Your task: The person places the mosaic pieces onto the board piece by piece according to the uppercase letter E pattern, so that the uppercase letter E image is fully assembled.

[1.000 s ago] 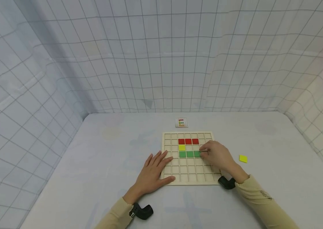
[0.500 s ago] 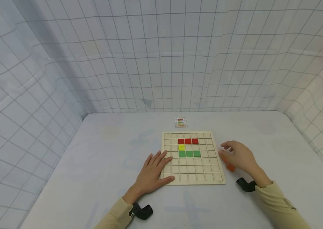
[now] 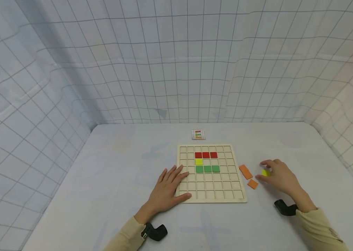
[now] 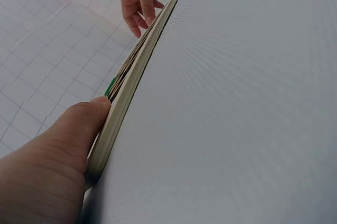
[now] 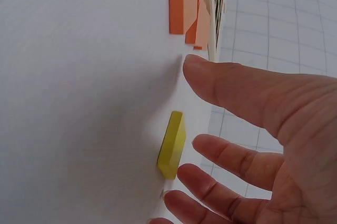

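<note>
Head view: resting the left hand [image 3: 165,194] on the left side of the board [image 3: 209,194], with fingers straight and spread, gripping nothing. Holding the right hand [image 3: 280,176] about the loose yellow tile [image 3: 266,173], right of the board on the worktop [image 3: 117,167], with thumb and fingers well parted and nothing gripped. Seen from the right wrist: the tile between thumb and fingers, clear of the thumb; contact at the fingertips impossible to tell. Lying between board and right hand: a long orange piece [image 3: 245,172] and, just nearer, a small orange tile [image 3: 253,184]. Set in the board: three red tiles [image 3: 206,155] in a row, a yellow tile [image 3: 198,161] below the leftmost, three green tiles [image 3: 207,169] below that. Lying just beyond the far edge: a patterned card [image 3: 198,134]. Hanging behind: gridded cloth [image 3: 164,76].
</note>
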{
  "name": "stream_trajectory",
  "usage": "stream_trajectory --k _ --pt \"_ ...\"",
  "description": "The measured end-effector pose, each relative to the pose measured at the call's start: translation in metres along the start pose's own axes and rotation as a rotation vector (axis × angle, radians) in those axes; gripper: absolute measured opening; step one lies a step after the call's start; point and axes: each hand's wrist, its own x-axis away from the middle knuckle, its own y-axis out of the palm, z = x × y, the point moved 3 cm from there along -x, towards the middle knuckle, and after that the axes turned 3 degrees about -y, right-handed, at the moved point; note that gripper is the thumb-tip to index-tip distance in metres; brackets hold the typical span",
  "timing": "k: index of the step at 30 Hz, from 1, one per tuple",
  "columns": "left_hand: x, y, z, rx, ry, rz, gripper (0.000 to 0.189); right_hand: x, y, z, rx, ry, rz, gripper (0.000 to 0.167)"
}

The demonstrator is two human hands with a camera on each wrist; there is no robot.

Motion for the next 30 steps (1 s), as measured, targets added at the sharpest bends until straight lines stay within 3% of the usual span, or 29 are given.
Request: stream_trajectory --k 18,30 --pt "-0.001 0.001 0.000 -0.015 0.000 0.000 0.071 0.004 -0.003 0.005 -0.134 0.042 -0.020 0.030" --pt "-0.001 0.002 -0.001 -0.028 -0.007 -0.002 0.071 0.002 0.002 -0.002 -0.168 0.023 -0.107 0.025"
